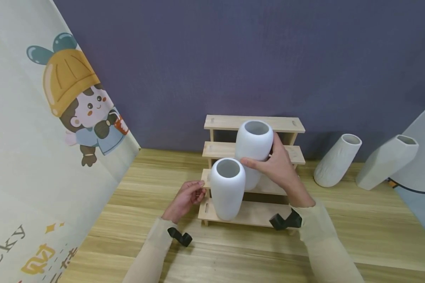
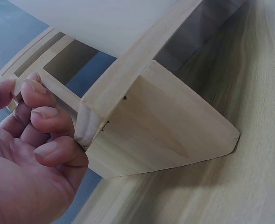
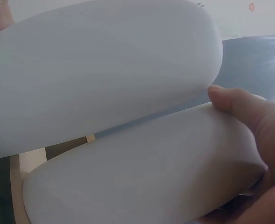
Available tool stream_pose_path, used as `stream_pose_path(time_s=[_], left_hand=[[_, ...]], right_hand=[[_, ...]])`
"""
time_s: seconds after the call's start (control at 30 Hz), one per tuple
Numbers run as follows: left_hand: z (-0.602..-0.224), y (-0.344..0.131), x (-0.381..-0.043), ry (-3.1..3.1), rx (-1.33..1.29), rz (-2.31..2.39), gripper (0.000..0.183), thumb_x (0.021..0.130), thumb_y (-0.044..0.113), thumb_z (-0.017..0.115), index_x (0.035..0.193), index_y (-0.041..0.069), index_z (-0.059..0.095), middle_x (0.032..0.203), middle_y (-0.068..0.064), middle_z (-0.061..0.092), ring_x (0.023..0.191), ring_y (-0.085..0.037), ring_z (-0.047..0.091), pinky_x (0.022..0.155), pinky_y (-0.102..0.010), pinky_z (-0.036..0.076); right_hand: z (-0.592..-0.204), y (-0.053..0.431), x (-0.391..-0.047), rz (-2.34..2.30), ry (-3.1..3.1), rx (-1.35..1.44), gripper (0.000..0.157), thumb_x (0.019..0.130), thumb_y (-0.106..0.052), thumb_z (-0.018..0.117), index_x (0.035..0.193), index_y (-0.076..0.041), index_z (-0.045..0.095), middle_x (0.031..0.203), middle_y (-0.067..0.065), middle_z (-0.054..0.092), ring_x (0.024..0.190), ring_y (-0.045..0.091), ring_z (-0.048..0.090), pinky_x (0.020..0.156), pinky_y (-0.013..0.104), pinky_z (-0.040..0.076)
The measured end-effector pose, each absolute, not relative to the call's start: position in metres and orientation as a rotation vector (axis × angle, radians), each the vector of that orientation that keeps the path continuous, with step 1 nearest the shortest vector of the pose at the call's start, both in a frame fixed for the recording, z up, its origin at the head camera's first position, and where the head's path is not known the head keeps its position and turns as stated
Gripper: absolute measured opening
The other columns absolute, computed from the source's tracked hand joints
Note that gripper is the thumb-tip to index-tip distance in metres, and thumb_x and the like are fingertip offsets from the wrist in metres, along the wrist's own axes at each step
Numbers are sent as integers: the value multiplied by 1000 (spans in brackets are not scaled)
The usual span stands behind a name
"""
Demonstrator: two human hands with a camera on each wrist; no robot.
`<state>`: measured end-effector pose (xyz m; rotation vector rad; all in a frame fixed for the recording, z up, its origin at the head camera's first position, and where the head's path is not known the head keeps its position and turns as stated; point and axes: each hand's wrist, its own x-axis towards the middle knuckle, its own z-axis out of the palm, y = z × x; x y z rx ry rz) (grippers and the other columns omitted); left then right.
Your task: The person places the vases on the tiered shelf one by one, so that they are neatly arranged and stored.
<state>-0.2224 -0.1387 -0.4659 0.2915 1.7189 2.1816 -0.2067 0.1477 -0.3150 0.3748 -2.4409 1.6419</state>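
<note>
A white vase [image 1: 254,141] stands upright on a middle step of the tiered wooden shelf [image 1: 263,212]. My right hand [image 1: 281,167] grips it from the right, thumb across its front and fingers round the far side. In the right wrist view, this gripped vase [image 3: 142,172] lies alongside a second one. That second white vase [image 1: 228,194] is upright on the lowest step, in front and slightly left. With thumb and curled fingers, my left hand [image 1: 187,197] pinches the left end of a lower step; in the left wrist view the fingertips [image 2: 46,113] sit right at the wood.
To the right, a slanted round white vase [image 1: 336,161] and a slanted angular white vase [image 1: 386,163] stand on the wood-grain table [image 1: 156,173]. A dark blue panel [image 1: 255,59] rises behind the shelf. On the left hangs a white sheet [image 1: 17,118] with a cartoon figure.
</note>
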Motion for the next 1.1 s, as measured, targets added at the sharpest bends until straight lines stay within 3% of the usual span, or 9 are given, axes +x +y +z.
stream_pose_path(time_s=[0.63, 1.03, 1.1], left_hand=[[-470, -138, -226, 1717, 304, 2177, 43, 106, 18, 43, 70, 22, 67, 65, 13, 64, 53, 0, 47, 50, -15, 34], [-471, -143, -224, 1711, 295, 2180, 42, 106, 18, 45, 70, 22, 67, 65, 13, 64, 54, -1, 47, 51, -15, 35], [-471, -144, -222, 1712, 297, 2174, 42, 106, 18, 44, 70, 22, 67, 65, 13, 64, 53, -1, 47, 51, -15, 35]], right_hand=[[-311, 154, -203, 1700, -2410, 387, 96, 81, -22, 84, 155, -16, 23, 146, 15, 46, 130, 35, 51, 106, 60, 45], [-308, 173, -188, 1637, -2364, 345, 83, 87, -18, 79, 153, -13, 29, 150, 11, 49, 136, 26, 50, 110, 55, 44], [-309, 178, -183, 1614, -2356, 321, 80, 88, -18, 77, 152, -16, 30, 149, 10, 50, 132, 18, 52, 110, 46, 47]])
